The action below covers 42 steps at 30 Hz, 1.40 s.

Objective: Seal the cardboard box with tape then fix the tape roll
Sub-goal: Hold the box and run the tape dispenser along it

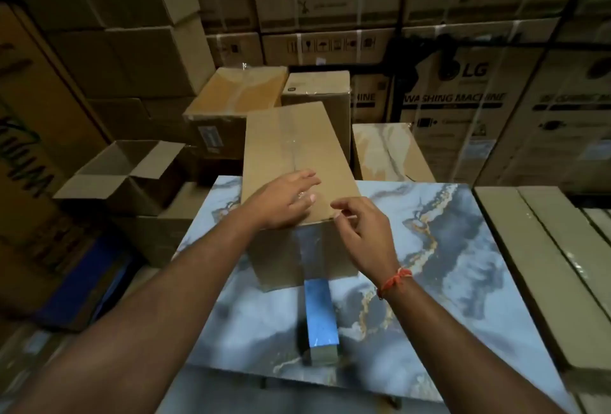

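A closed brown cardboard box (pixel 297 149) stands on the blue marble-patterned table (pixel 446 265). Clear tape (pixel 292 136) runs along its top seam and down the near face. From there a shiny strip of tape (pixel 319 311) stretches over the table to what looks like the tape roll (pixel 322 356) near the front edge. My left hand (pixel 284 202) lies flat on the box top by its near edge, fingers spread. My right hand (pixel 363 232) hovers at the box's near right top edge, fingers loosely curled, thumb and forefinger touching the edge and holding nothing I can see.
An open empty carton (pixel 125 172) sits to the left, below table height. Taped cartons (pixel 234 96) stand behind the box, and tall stacked appliance cartons (pixel 463 93) wall in the back. Flat beige packs (pixel 545 265) lie along the table's right side.
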### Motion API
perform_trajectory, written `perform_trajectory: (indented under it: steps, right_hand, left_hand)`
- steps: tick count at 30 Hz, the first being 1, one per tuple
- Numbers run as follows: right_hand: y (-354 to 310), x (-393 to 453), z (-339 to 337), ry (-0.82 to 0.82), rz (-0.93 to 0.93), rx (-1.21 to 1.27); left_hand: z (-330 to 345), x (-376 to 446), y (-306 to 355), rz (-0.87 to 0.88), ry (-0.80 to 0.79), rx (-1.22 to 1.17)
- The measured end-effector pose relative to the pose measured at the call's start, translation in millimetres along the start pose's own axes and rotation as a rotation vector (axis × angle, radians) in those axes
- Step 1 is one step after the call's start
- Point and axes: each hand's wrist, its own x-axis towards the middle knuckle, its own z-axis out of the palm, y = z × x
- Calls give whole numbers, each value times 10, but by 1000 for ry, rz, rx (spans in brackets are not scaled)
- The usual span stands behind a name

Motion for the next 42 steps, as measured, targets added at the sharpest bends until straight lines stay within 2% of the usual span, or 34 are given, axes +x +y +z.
perform_trajectory:
  steps: [7, 14, 24, 30, 37, 42]
  right_hand:
    - [134, -434, 346, 25, 186, -52]
    - [248, -975, 637, -8, 384, -88]
    - [211, -1416, 770, -6, 655, 101]
    - [319, -1525, 762, -73, 740, 170]
    - [349, -1633, 788, -252, 775, 146]
    - [371, -1659, 839, -219, 762, 404]
  left_hand:
    - [255, 134, -172, 120, -253, 108]
    - [419, 266, -292, 197, -190, 168]
    - [470, 305, -339, 198, -187, 135]
    - [491, 307, -350, 202, -172, 143]
    - [481, 296, -349, 196, -168, 145]
    - [475, 288, -362, 189, -165, 146]
